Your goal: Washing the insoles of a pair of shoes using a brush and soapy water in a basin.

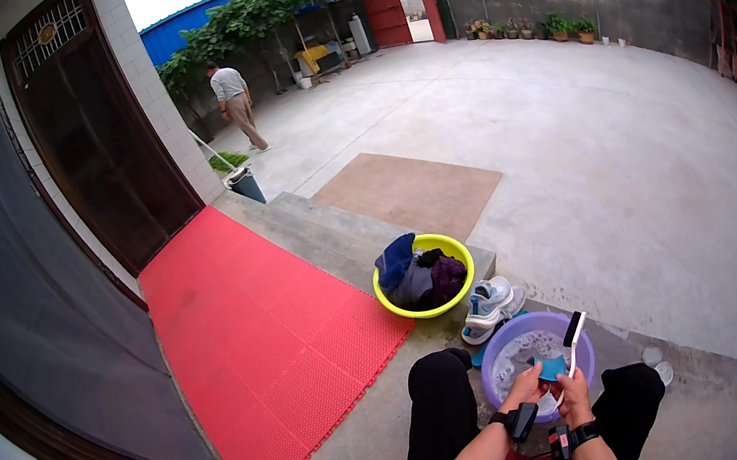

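Over a purple basin (497, 396) of foamy water, my left hand (524, 388) is closed on a flat blue piece (551, 369), which looks like a shoe insole. Close beside it, my right hand (573, 397) grips the white handle of a scrub brush (576, 343). The brush stands upright, its dark bristle head tilted up and away from the blue piece. Just past the basin sits a pair of grey-and-white sneakers (490, 303), with something blue partly showing beneath them. My fingers partly cover the blue piece, and foam hides whatever lies in the water.
A yellow basin (382, 300) holding dark clothes stands beyond the sneakers on the step. Red matting (263, 355) runs along the left, by a dark door (93, 130). White cups (653, 356) stand right of my knee. Across the yard a person (235, 101) walks near a bucket (245, 186).
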A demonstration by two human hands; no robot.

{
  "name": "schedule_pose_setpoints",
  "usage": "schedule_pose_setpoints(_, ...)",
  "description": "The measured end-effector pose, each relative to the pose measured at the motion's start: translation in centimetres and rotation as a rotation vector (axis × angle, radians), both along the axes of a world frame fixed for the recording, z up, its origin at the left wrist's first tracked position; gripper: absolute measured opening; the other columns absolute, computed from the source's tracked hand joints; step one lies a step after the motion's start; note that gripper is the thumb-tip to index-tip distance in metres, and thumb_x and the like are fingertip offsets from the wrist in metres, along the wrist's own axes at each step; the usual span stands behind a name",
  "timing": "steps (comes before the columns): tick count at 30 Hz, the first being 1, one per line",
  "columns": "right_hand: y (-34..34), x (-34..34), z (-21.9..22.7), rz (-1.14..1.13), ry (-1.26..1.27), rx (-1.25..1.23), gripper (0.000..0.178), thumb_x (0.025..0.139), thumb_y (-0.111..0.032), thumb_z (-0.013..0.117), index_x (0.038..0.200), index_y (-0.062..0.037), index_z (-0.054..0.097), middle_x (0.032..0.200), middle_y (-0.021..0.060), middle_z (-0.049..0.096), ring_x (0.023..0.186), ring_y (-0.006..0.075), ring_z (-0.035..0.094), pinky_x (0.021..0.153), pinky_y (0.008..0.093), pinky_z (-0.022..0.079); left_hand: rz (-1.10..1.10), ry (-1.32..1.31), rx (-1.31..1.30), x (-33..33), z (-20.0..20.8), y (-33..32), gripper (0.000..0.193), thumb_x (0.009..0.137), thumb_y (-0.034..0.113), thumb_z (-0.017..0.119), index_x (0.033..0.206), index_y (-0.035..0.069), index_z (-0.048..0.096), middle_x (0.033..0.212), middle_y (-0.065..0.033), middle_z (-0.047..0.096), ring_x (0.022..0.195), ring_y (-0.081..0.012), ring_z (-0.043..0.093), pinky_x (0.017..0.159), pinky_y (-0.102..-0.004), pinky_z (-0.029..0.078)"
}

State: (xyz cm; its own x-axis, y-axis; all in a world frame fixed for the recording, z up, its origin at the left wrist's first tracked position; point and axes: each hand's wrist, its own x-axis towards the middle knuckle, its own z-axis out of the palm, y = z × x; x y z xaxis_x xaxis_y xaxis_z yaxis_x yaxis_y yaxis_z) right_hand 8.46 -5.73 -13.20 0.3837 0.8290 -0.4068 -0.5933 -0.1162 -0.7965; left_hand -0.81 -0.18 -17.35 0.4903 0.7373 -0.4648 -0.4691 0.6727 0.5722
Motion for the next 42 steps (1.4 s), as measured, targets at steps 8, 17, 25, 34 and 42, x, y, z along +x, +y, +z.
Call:
schedule_pose_setpoints(8, -0.1, 0.9, -1.1, 0.044, 0.199, 0.194, 0.03, 0.068, 0.0, 0.049, 0.096, -0.0021, 0.038, 0.078, 0.0094, 0.051, 0.063, 0.0208, 0.056, 0.056, 0.0291, 0.049, -0.07, -0.179, 0.013, 0.8, 0.0, -0.1, 0.021, 0.082, 0.029, 0.041, 0.086, 0.01, 0.048, 0.068, 0.0006, 0.049, 0.049, -0.0095, 0.04, 0.045, -0.022, 0.034)
schedule_pose_setpoints(17, -0.3, 1.6, -1.1, -0.009, 0.192, 0.202, 0.034, 0.067, -0.001, 0.05, 0.097, -0.0022, 0.036, 0.083, 0.0093, 0.047, 0.068, 0.0192, 0.053, 0.061, 0.0306, 0.047, -0.152, -0.32, -0.042, 0.8, 1.6, -0.5, 0.019, 0.081, 0.03, 0.045, 0.082, 0.011, 0.047, 0.062, 0.001, 0.046, 0.043, -0.008, 0.038, 0.038, -0.0193, 0.031)
schedule_pose_setpoints(25, -0.4, 2.1, 0.0, -0.05, -0.086, 0.096, 0.034, 0.066, -0.002, 0.053, 0.096, -0.005, 0.038, 0.078, 0.004, 0.045, 0.058, 0.0112, 0.049, 0.049, 0.0211, 0.043, -0.13, -0.232, -0.033, 0.3, 3.4, -0.6, 0.018, 0.078, 0.026, 0.051, 0.085, 0.01, 0.048, 0.069, 0.0009, 0.05, 0.052, -0.0079, 0.046, 0.044, -0.0186, 0.039)
schedule_pose_setpoints(34, -0.1, 2.6, -1.9, -0.108, -0.162, -0.007, 0.029, 0.067, -0.001, 0.051, 0.092, -0.0059, 0.039, 0.065, 0.0011, 0.042, 0.047, 0.0091, 0.042, 0.042, 0.0212, 0.038, -0.198, -0.26, -0.066, 0.0, 1.1, -0.3, 0.013, 0.078, 0.015, 0.051, 0.089, 0.011, 0.045, 0.07, 0.0007, 0.051, 0.055, -0.0068, 0.051, 0.045, -0.0157, 0.044)
schedule_pose_setpoints(42, -0.4, 2.4, -1.5, -0.15, 0.014, 0.027, 0.031, 0.067, -0.005, 0.054, 0.094, -0.0046, 0.039, 0.07, 0.0024, 0.044, 0.051, 0.011, 0.046, 0.046, 0.022, 0.042, -0.123, -0.299, -0.138, 0.3, 2.0, -0.5, 0.018, 0.079, 0.017, 0.049, 0.092, 0.006, 0.042, 0.074, -0.0039, 0.051, 0.06, -0.0138, 0.053, 0.064, -0.031, 0.049)
